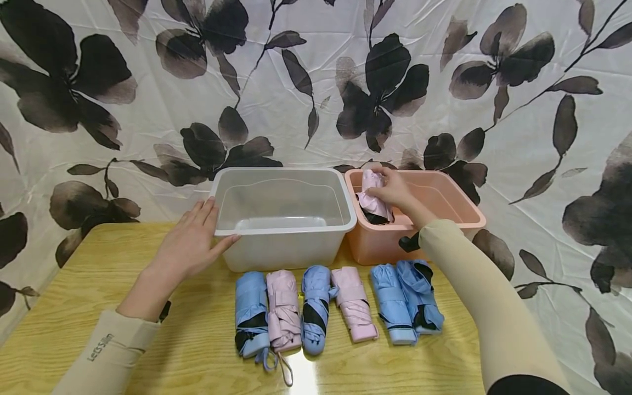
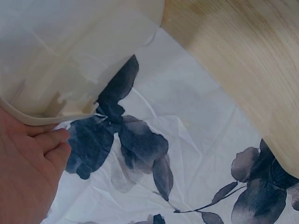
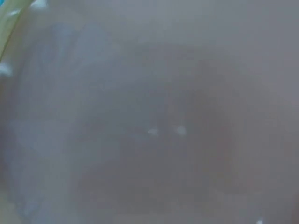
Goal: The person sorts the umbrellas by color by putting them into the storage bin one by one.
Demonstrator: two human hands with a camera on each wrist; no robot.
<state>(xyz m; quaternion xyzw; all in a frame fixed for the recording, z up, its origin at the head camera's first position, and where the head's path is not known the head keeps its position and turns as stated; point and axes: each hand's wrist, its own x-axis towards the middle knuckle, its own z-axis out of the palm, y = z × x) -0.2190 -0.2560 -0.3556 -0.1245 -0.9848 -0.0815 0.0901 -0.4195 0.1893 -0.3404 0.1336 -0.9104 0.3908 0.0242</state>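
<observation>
At the left end of a white plastic bin (image 1: pixel 283 249), my left hand (image 1: pixel 190 247) lies against the rim with fingers extended and thumb over the front corner. The left wrist view shows its fingers (image 2: pixel 53 140) right at the rim (image 2: pixel 28 119). My right hand (image 1: pixel 395 192) holds a pink folded umbrella (image 1: pixel 371 195) inside the left part of the pink bin (image 1: pixel 424 241). The umbrella stands tilted, with a black part at its lower end. A blurred, close surface fills most of the right wrist view.
Folded umbrellas lie in a row before the bins: a blue one (image 1: pixel 252 312), a pink one (image 1: pixel 285 312), another blue (image 1: pixel 316 312), another pink (image 1: pixel 354 304), then two blue ones (image 1: pixel 393 304) side by side. Floral cloth (image 1: pixel 316 82) hangs behind the wooden table (image 1: pixel 197 340).
</observation>
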